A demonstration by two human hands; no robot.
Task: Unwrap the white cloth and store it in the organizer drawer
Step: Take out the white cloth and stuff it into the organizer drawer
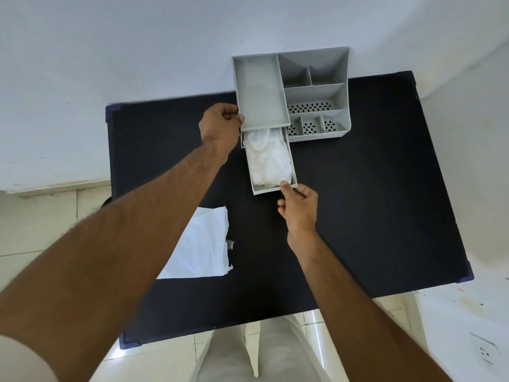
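A grey organizer stands at the far edge of the black table. Its drawer is pulled out toward me, and the crumpled white cloth lies inside it. My left hand grips the organizer's left front corner, just above the drawer. My right hand touches the drawer's front wall, its fingertip on the rim. A flat white wrapper lies on the table to the left, partly hidden under my left forearm.
The black table has blue corner caps and sits against a white wall. The organizer's open compartments hold nothing I can see. Tiled floor and my light trousers show below the table's near edge.
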